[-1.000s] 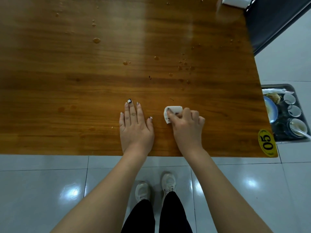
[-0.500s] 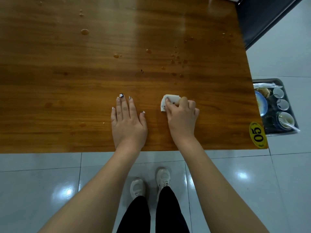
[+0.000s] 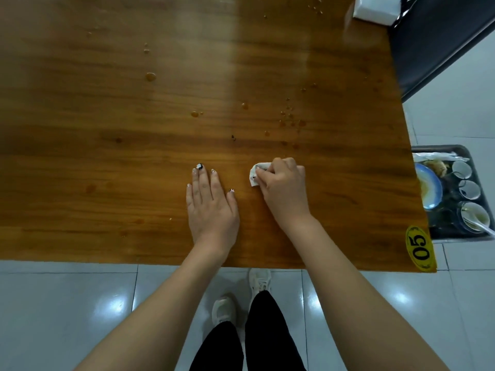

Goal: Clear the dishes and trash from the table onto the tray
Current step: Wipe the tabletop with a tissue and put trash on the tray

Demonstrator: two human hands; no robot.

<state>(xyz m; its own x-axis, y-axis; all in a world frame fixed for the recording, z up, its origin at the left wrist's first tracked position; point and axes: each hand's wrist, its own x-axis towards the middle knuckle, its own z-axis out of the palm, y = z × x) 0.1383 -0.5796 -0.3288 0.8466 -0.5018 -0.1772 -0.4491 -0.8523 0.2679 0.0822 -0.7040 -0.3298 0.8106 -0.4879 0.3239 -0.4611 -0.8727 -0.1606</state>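
Note:
My right hand grips a small white tissue and holds it down on the wooden table near its front edge. Only the tissue's left end shows past my curled fingers. My left hand lies flat on the table just to the left, fingers straight, holding nothing. Brown liquid drops dot the wood beyond my right hand. A dark tray sits low beside the table's right edge. It holds a blue plate, small cups and a bowl with a spoon.
A white tissue pack lies at the table's far right corner, next to a dark chair. A yellow "05" sticker marks the near right corner. More drops lie at centre left. My feet stand on the white tile floor.
My right hand has curled tighter over the tissue, so less of it shows. My left hand has stayed flat in the same spot. The view has shifted slightly.

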